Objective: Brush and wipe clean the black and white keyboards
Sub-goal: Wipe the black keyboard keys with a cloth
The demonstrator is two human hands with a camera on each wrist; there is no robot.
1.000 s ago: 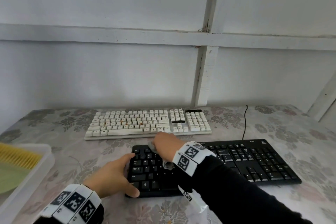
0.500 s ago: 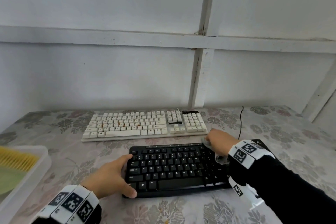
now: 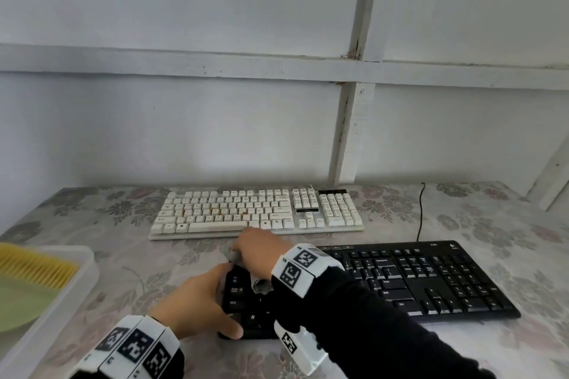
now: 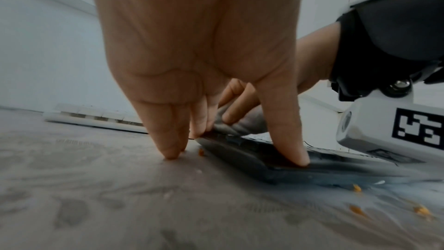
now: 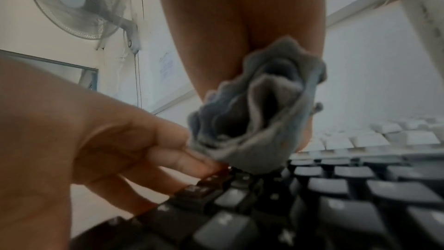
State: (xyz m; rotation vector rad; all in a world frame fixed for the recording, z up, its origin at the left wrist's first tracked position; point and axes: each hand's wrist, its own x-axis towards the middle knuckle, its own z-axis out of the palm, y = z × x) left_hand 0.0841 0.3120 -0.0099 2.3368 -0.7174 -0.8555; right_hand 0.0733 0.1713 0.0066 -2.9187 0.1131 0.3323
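Observation:
The black keyboard [image 3: 415, 280] lies near the table's front, with the white keyboard [image 3: 255, 212] behind it. My right hand [image 3: 255, 249] grips a bunched grey cloth [image 3: 260, 284] and presses it on the black keyboard's far left corner. The right wrist view shows the cloth [image 5: 259, 113] on the black keys [image 5: 336, 197]. My left hand [image 3: 197, 301] braces the black keyboard's left end. Its fingers [image 4: 168, 140] lie straight against the side edge, touching the table, and the thumb presses on the front corner [image 4: 252, 157].
A white tray [image 3: 77, 258] at the left holds a yellow brush [image 3: 34, 268] and something pale green [image 3: 18, 304]. Orange crumbs [image 4: 356, 187] lie on the flowered tablecloth beside the black keyboard. A black cable [image 3: 420, 212] runs back to the wall.
My right hand swept the cloth from the black keyboard's left part to its middle, then back to the far left corner. My left hand stayed at the keyboard's left end.

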